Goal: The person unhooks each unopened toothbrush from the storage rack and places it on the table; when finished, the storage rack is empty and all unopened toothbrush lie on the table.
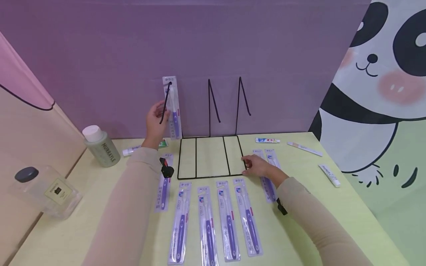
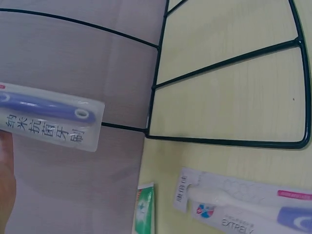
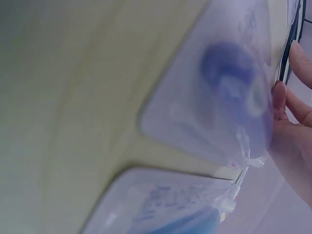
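A black wire rack (image 1: 203,178) with upright hooks stands near the table's back edge. On its left hook hangs a purple toothbrush in a clear blister pack (image 1: 175,122), the hook's wire passing at the pack's top. My left hand (image 1: 155,123) holds that pack by its left edge; in the left wrist view only the pack's lower end (image 2: 53,117) and a bit of the hand show. My right hand (image 1: 257,165) pinches the right side of the rack's base between thumb and fingers. The middle hook (image 1: 214,101) and right hook (image 1: 244,96) carry nothing.
Several packed toothbrushes (image 1: 227,225) lie in front of the rack, others under each forearm. Small toothpaste tubes (image 1: 329,175) lie right and back left. A green-grey bottle (image 1: 104,147) and a clear bottle (image 1: 50,192) stand left. A purple backdrop (image 1: 266,48) rises behind.
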`<state>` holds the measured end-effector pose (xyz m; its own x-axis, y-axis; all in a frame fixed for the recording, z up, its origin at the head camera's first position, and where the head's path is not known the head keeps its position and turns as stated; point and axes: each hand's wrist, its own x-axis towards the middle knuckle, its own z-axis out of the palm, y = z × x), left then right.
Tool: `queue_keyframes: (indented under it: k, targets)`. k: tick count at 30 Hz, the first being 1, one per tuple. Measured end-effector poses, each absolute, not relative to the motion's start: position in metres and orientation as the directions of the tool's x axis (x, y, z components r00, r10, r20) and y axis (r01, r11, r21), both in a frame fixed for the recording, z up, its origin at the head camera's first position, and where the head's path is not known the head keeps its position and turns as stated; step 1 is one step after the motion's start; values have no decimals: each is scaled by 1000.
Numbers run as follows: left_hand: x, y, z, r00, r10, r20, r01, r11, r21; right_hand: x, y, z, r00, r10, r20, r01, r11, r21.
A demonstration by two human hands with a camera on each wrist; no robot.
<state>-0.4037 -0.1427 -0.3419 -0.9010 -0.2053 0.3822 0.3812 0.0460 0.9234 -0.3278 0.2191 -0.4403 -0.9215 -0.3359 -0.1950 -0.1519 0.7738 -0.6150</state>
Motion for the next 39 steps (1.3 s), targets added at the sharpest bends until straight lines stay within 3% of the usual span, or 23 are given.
queue_keyframes:
  k: [8,18,23,31,39]
  targets:
    - [-401,-139,-332,-917,-60,395,384,139,913,-329,223,-440,-922,-329,-205,-148,788,-598]
    - [-366,-164,-346,-964,117,238,263,301,917,-333,217,-443,-915,-344,-211,-146,769,-622]
    - [-340,-197,-372,-988,97,120,149,382,912,-332,216,-439,-916,-335,-221,-130,769,-626]
    - [-298,-240,-429,-990,-7,-143,-136,358,924,-332,218,-436,-914,-342,-220,-141,775,-616]
    - [-293,-250,-451,-967,-32,-252,-243,406,881,-327,222,-438,-918,-326,-225,-123,774,-621]
